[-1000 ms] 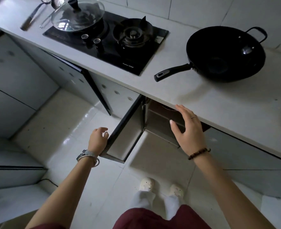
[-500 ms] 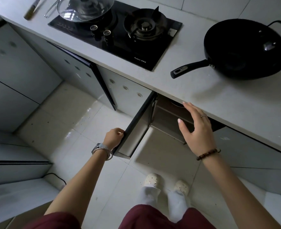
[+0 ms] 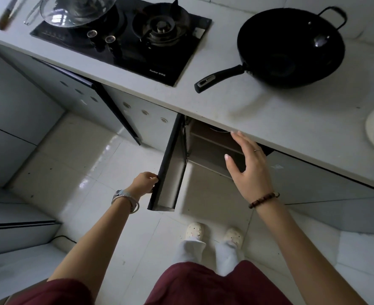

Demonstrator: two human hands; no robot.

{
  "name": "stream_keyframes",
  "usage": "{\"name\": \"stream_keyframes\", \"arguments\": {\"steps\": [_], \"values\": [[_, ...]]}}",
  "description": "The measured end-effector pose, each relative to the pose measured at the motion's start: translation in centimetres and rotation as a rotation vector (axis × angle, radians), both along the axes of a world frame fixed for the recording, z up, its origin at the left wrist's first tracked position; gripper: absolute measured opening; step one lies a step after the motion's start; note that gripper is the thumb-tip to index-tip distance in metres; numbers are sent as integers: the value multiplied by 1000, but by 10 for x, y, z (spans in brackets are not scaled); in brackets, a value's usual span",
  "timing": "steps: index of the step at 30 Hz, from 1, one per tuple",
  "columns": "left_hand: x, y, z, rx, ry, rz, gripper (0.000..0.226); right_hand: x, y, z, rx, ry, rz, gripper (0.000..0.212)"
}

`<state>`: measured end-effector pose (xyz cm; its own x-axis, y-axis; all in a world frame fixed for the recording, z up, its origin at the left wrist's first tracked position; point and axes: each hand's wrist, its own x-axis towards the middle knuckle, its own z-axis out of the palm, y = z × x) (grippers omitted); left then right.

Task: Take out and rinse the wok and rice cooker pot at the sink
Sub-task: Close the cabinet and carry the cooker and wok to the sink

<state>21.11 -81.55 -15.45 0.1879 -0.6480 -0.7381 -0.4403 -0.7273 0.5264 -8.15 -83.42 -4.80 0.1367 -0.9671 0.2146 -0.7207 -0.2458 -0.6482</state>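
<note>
The table [image 3: 236,111] is carrying the wok [image 3: 291,47] beside the stove [image 3: 124,38]. My left fingers [image 3: 152,176], loose a second ago, are now gripping the cabinet door [image 3: 169,168]; my right fingers [image 3: 241,140], straight and empty, are reaching inside, presumably for the pot.

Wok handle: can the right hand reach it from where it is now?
Probably yes. The right hand is open and empty at the cupboard opening; the wok handle juts toward it over bare countertop, so only the counter edge needs clearing.
</note>
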Motion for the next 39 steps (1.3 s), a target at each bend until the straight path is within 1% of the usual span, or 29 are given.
{"name": "stream_keyframes", "arguments": {"steps": [4, 6, 9, 14, 17, 20, 24, 28, 30, 34, 39], "values": [[-49, 10, -2, 27, 196, 113, 21, -41, 10, -5, 13, 17, -54, 52], [-75, 10, -5, 42, 283, 149, 22, -65, 15, -6, 16, 25, -89, 52], [-119, 3, -11, 50, 397, 194, 17, -101, 20, -3, -7, 18, -132, 49], [-191, -24, -16, 26, 540, 341, 17, -155, 23, -2, 17, 25, -208, 50], [-223, -45, -19, 20, 620, 445, 12, -179, 25, -3, 32, 27, -230, 50], [-255, -69, -21, 16, 717, 488, 14, -203, 25, -6, 48, 22, -248, 50], [-279, -94, -18, 21, 768, 579, 12, -220, 19, -11, 58, 20, -271, 50], [-289, -109, -15, 21, 806, 614, 10, -225, 10, -15, 72, 22, -278, 51], [-293, -116, -11, 25, 824, 616, 13, -226, 6, -16, 76, 26, -279, 51], [-302, -129, -6, 41, 875, 638, 28, -227, -2, -15, 68, 20, -289, 51], [-307, -135, -10, 59, 937, 696, 28, -228, -5, -14, 58, 12, -313, 51]]}}
